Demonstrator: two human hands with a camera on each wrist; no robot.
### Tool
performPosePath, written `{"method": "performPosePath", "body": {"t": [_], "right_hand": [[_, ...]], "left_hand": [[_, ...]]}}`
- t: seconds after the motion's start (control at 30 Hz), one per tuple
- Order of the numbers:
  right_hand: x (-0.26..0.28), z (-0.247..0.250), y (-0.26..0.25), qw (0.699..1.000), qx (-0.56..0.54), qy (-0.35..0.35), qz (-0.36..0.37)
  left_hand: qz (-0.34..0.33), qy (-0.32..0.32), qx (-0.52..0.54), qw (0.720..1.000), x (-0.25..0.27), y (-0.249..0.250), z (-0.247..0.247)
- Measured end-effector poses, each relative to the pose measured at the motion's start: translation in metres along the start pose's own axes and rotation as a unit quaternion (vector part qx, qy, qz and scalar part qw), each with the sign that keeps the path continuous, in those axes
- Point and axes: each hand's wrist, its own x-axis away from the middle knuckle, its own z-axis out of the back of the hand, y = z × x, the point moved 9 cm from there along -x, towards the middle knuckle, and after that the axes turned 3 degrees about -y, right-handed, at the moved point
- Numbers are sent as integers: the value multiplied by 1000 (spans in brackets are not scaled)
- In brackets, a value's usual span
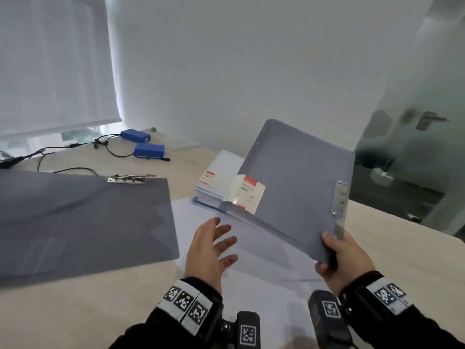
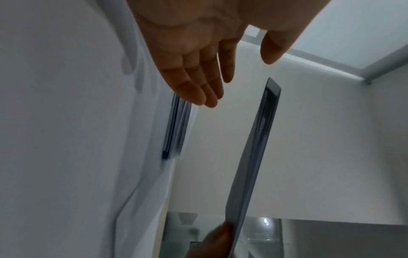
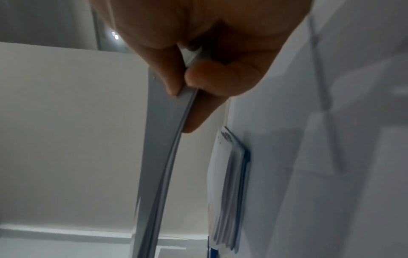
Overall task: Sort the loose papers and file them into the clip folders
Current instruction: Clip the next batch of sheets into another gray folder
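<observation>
Black sleeves (image 1: 156,331), white coded-marker wristbands (image 1: 186,304), black wrist cameras (image 1: 247,328)

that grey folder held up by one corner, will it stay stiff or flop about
The grey folder probably flexes: the right wrist view shows its edge bowing below the right hand. It seems light, since one corner pinch holds it tilted. Its smooth covers may slip, and the left hand is open, off it.

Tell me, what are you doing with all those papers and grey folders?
A person is filing papers at a table. The right hand grips a grey clip folder by its corner, tilted up off the table. The left hand is open, hovering over loose white sheets. Another grey folder lies open on the left, and a stack of folders waits behind.
</observation>
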Motion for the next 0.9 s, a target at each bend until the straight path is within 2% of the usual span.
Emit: {"method": "performPosePath", "body": {"t": [0.17,0.33,0.57,0.67,0.83,0.9], "right_hand": [[-67,-54,12,997,-8,13,-75],[-111,-79,30,992,17,32,-118],[-167,-89,36,978,165,50,-116],[-179,-92,25,950,293,45,-97],[-185,-97,8,878,475,-4,-55],[-183,-92,2,826,563,-2,-23]], "left_hand": [[-29,20,-56,998,0,-3,0],[-13,21,-76,997,-7,-8,0],[-5,13,-85,996,-7,-11,-4],[-3,1,-96,995,-7,-12,-7],[1,-3,-108,994,-7,-12,-9],[3,-3,-108,994,-6,-12,-9]]}}
